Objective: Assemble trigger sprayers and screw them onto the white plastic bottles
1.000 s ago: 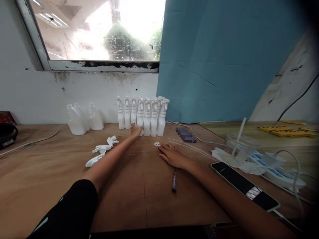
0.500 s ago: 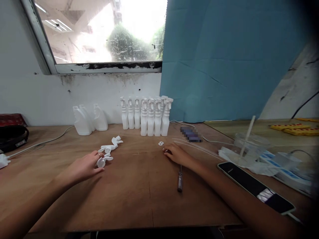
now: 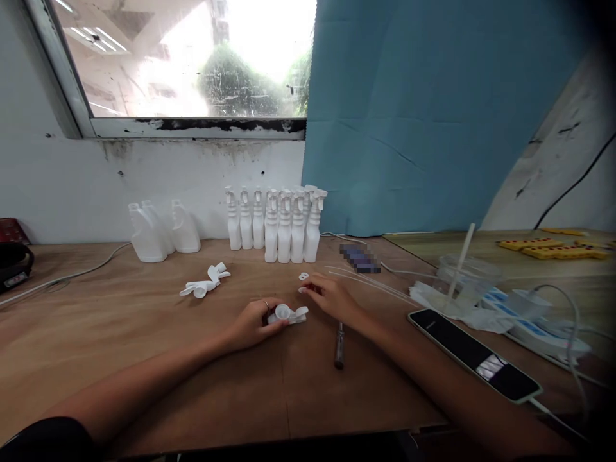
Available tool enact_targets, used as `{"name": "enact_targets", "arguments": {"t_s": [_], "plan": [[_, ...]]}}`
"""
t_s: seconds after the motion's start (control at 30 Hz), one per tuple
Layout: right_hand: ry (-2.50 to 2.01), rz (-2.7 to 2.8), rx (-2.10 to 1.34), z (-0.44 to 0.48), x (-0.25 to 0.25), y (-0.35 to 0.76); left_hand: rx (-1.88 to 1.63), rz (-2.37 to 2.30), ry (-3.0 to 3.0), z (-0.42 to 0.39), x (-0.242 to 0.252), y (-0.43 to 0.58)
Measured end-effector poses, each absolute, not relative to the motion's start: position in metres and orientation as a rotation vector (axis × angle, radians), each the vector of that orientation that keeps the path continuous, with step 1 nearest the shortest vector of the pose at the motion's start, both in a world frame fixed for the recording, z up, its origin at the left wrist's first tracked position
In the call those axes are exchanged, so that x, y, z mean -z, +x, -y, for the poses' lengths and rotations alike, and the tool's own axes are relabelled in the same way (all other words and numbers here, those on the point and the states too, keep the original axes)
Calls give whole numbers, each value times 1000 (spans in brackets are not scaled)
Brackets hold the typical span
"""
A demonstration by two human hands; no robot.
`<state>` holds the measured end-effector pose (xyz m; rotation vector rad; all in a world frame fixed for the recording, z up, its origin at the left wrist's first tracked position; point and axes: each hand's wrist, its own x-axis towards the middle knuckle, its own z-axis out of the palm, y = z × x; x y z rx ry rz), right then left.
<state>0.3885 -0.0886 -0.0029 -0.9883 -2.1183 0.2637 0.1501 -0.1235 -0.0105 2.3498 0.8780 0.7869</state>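
Note:
My left hand [image 3: 257, 324] is closed around a white trigger sprayer head [image 3: 283, 313], whose round collar faces up towards me. Just to the right, my right hand [image 3: 332, 298] has its thumb and finger pinched on a small white washer [image 3: 302, 290], mostly hidden by the fingertips. Loose white washers [image 3: 303, 276] lie on the table just beyond those fingers. Another pair of sprayer heads [image 3: 206, 282] rests to the left. Below my right wrist lies a screwdriver [image 3: 339, 346].
Several white spray bottles [image 3: 271, 237] with heads on stand by the wall, with white jugs [image 3: 145, 237] to their left. Thin clear tubes [image 3: 370, 282] lie behind my right arm. A phone [image 3: 474, 353], a plastic cup [image 3: 469, 273] and a power strip [image 3: 539, 340] are on the right.
My left hand has moved right across the table, carrying one sprayer head away from the others to beside my right hand. My right hand stays near the washers. The view has shifted slightly.

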Motion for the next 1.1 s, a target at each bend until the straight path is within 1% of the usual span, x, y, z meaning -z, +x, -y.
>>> {"name": "enact_targets", "arguments": {"t_s": [0.13,0.27,0.37,0.57,0.73,0.8,0.93,1.1], "plan": [[-763,2047,-218,106,-7,370,-772,-882,2321,118,16,148],[-499,2234,-270,118,-3,355,-819,-769,2301,117,17,146],[-404,2332,-267,120,0,355,-822,-717,2261,116,16,145],[-457,2385,-91,119,2,361,-793,-695,2237,115,18,142],[-521,2397,-273,119,6,361,-809,-845,2161,116,23,141],[-539,2402,-281,118,6,362,-782,-901,2155,118,24,139],[-584,2485,-230,117,3,363,-723,-903,2336,120,21,136],[-576,2467,-310,121,3,361,-774,-832,2515,116,23,132]]}}
